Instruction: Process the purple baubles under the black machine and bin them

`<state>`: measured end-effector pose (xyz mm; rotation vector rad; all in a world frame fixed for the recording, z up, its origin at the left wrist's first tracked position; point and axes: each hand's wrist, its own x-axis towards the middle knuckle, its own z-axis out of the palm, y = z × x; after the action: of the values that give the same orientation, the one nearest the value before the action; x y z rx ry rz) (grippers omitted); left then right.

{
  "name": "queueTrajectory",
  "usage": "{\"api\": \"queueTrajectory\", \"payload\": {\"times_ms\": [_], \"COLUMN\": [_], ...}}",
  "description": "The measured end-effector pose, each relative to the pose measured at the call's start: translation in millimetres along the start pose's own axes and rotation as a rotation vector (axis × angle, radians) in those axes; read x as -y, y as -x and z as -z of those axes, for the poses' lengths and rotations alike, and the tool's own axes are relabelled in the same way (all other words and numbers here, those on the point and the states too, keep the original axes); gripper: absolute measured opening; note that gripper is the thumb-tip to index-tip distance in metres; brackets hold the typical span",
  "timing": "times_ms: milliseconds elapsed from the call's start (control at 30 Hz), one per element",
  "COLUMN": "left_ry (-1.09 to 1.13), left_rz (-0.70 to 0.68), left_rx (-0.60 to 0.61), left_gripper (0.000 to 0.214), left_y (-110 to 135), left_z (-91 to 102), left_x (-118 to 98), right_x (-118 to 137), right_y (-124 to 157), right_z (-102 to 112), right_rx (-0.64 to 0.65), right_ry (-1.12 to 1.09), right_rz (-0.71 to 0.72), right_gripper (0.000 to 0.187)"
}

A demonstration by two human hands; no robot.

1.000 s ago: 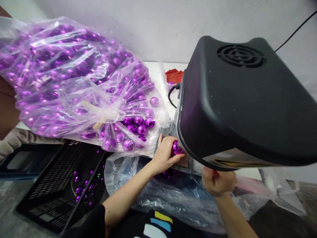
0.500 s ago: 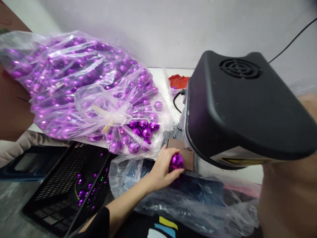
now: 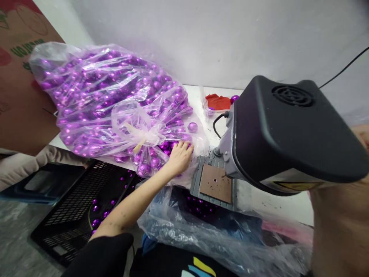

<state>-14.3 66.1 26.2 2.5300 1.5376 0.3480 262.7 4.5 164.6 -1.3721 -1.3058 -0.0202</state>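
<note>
My left hand (image 3: 180, 156) reaches into the open mouth of a big clear bag (image 3: 109, 104) stuffed with shiny purple balls. Its fingers lie stretched over the loose balls (image 3: 144, 167) at the opening, with nothing visibly gripped. To its right stands a black-hooded machine (image 3: 288, 130) with a bare brown plate (image 3: 215, 184) on a grey base under the hood. My right forearm (image 3: 337, 231) rises blurred at the right edge, behind the hood. That hand's fingers do not show.
A second clear bag (image 3: 198, 204) holding purple balls hangs below the plate, in front of me. A black slatted crate (image 3: 77, 204) with a few balls sits lower left. A cardboard box (image 3: 20, 77) stands far left. A small container with something red (image 3: 218, 102) sits behind the machine.
My left hand held a purple ball at the brown plate; now the ball is gone from it and the hand has moved left into the big bag. The view has shifted left.
</note>
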Motion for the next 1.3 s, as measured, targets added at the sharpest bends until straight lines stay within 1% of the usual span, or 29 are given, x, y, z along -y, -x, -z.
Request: {"api": "queueTrajectory", "payload": {"times_ms": [67, 100, 167, 233, 267, 333, 367, 400, 433, 467, 533, 633, 700, 767, 933, 1100, 1167, 1300], "left_ry": [-0.047, -0.048, -0.037, 0.042, 0.13, 0.41, 0.574, 0.726, 0.837, 0.894, 0.876, 0.725, 0.675, 0.682, 0.788, 0.814, 0.794, 0.739], "left_rz": [0.017, 0.016, 0.014, 0.028, 0.039, 0.053, 0.056, 0.054, 0.05, 0.053, 0.04, 0.012, 0.01, 0.015, 0.066, 0.104, 0.083, -0.013], "left_rx": [0.059, 0.071, 0.064, 0.02, -0.012, -0.061, -0.045, 0.01, 0.071, 0.089, 0.069, -0.044, -0.089, -0.098, -0.104, -0.128, -0.12, -0.069], "left_gripper": [0.047, 0.049, 0.05, 0.049, 0.048, 0.047, 0.048, 0.048, 0.049, 0.05, 0.048, 0.043, 0.042, 0.043, 0.043, 0.043, 0.043, 0.039], "left_y": [-24.3, -30.8, -32.3, -19.9, -9.6, 15.3, 28.1, 39.8, 49.5, 56.7, 62.8, 57.8, 52.3, 48.7, 47.7, 48.3, 47.2, 43.9], "left_z": [-6.1, -7.9, -6.5, 1.6, 6.7, 14.2, 14.7, 12.5, 7.5, 0.2, -17.9, -42.6, -53.0, -59.2, -67.3, -71.5, -70.7, -65.2], "left_x": [9.7, 12.7, 15.0, 11.2, 6.7, -7.2, -16.0, -25.4, -34.7, -43.3, -56.8, -66.6, -68.5, -68.7, -62.7, -55.3, -57.2, -67.9], "right_x": [0.2, 0.1, -0.2, -0.5, -0.6, -0.5, -0.2, 0.5, 1.5, 2.9, 6.3, 11.1, 12.7, 12.7, 9.9, 8.6, 8.6, 9.6], "right_y": [-0.4, -0.3, 0.2, 0.4, 0.4, 0.2, 0.1, 0.1, 0.1, 0.0, -0.4, -1.4, -2.0, -2.2, -1.4, -0.7, -0.8, -1.1], "right_z": [-0.2, 0.1, 1.1, 2.1, 2.4, 2.3, 1.9, 1.2, 0.3, -0.7, -2.5, -3.7, -3.2, -2.3, -1.1, -3.3, -4.0, -3.2], "right_rx": [-0.028, -0.029, -0.012, -0.003, -0.001, 0.011, 0.012, 0.01, 0.003, -0.006, -0.024, -0.022, -0.004, 0.013, 0.021, 0.019, 0.011, 0.013], "right_ry": [-0.047, -0.05, -0.035, -0.021, -0.015, -0.008, -0.011, -0.021, -0.033, -0.04, -0.062, -0.11, -0.141, -0.143, -0.118, -0.177, -0.181, -0.167], "right_rz": [-0.043, -0.046, -0.033, -0.024, -0.018, 0.003, 0.015, 0.025, 0.028, 0.026, 0.006, -0.021, -0.038, -0.058, -0.033, -0.03, -0.036, -0.029], "right_gripper": [0.039, 0.039, 0.04, 0.04, 0.04, 0.041, 0.041, 0.042, 0.043, 0.043, 0.043, 0.042, 0.044, 0.047, 0.052, 0.059, 0.06, 0.061]}}
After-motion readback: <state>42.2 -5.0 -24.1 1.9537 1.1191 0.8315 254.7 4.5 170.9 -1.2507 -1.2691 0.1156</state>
